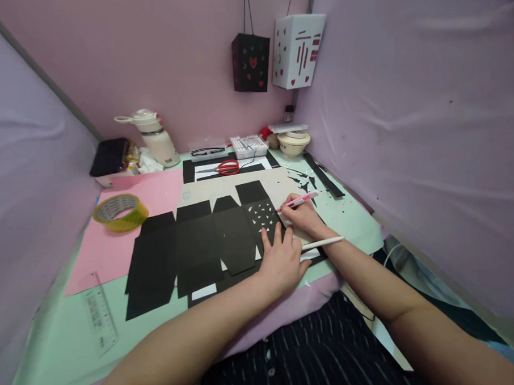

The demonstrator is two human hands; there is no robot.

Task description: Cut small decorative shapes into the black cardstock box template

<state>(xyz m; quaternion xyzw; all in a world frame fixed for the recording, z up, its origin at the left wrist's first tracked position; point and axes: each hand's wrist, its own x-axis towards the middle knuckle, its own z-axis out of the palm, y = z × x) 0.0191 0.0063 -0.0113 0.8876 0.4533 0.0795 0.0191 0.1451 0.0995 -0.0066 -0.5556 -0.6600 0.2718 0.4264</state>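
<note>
A black paper box template (200,249) lies flat on the table, folded into several panels. One panel (263,214) has small cut-out shapes. My left hand (281,259) presses flat on the lower part of that panel, fingers spread. My right hand (301,216) grips a pink craft knife (298,201) with its tip at the panel's right edge. A white stick (323,243) lies under my right wrist.
A yellow tape roll (120,212) sits on pink paper (155,197) at left, a clear ruler (100,314) near the front. Red scissors (226,168), markers (249,146), a bowl (294,142) and a kettle (154,137) stand at the back. Two paper lanterns (276,58) hang above. Black scraps (305,182) lie right.
</note>
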